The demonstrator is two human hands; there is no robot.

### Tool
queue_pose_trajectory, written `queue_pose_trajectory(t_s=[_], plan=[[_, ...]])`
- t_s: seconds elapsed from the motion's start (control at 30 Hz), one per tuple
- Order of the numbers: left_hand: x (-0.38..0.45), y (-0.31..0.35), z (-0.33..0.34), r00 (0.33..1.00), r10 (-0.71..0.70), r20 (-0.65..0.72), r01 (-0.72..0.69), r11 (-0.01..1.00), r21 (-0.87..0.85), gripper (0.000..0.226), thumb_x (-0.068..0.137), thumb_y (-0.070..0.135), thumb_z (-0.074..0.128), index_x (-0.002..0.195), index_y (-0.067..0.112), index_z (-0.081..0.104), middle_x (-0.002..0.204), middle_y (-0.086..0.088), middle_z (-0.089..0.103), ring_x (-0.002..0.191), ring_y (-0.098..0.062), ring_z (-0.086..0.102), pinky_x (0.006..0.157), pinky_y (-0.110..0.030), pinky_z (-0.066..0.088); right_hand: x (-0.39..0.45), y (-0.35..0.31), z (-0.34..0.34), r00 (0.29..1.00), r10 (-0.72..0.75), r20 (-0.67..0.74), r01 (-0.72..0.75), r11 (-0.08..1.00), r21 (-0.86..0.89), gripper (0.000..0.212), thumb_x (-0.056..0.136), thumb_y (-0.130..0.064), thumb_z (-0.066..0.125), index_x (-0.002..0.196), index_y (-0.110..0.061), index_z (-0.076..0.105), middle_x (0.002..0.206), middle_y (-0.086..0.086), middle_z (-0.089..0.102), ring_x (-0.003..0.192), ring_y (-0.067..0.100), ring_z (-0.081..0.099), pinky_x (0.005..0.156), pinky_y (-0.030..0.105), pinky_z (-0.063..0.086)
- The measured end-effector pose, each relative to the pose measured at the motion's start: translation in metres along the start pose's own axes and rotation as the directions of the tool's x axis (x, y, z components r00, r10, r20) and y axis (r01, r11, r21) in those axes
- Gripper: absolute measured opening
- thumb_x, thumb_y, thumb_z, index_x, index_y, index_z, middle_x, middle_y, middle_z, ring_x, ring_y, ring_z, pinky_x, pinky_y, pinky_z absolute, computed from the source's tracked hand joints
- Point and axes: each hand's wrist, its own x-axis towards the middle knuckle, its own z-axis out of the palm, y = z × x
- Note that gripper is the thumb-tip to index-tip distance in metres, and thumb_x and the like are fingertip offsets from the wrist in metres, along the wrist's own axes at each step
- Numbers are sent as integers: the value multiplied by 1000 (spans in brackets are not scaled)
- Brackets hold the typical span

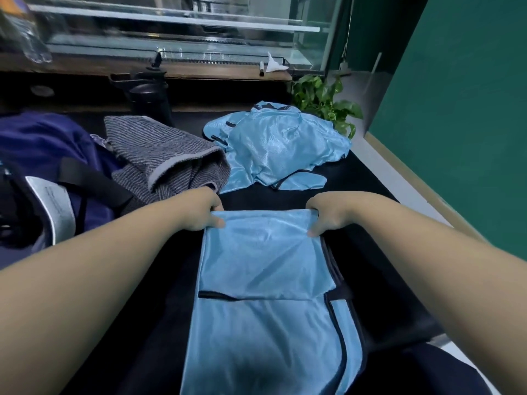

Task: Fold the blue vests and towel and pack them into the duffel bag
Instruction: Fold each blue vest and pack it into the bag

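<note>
Blue vest (265,295) under fold, both hands pinching its far folded edge.

Left hand (204,213) and right hand (328,213) each curl fingers and thumb round a far corner; the vest's long axis runs near to far on the black table (379,269). Beyond lie a crumpled pile of blue vests (282,146) to the right, a grey towel (165,158) and the navy duffel bag (48,155) far left, with a plant (322,95) and a green wall (470,95) behind.

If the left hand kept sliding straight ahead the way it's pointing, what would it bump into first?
Most likely the grey striped towel. The left hand pinches the far corner of the blue vest and points away from the person; the towel's crumpled edge lies just beyond its knuckles. Depth is hard to judge from one view.
</note>
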Motion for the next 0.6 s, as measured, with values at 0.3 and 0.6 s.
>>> queue_pose_trajectory(t_s=[0.3,0.6], plan=[[-25,11,-16,755,-105,-647,-102,957,-273,9,93,27,58,85,24,57,81,4,59,80,-21,55,70,-39,43,-13,7,8,648,-117,-752,193,981,14,19,89,-18,58,91,-20,39,91,0,52,84,24,47,68,38,37],[-117,13,20,775,173,-607,-440,838,-323,9,85,35,64,85,33,55,93,13,63,83,-8,60,77,-30,46,-85,19,54,529,-190,-827,338,941,-1,31,75,-6,69,102,-12,55,97,2,59,87,23,52,79,31,34]])
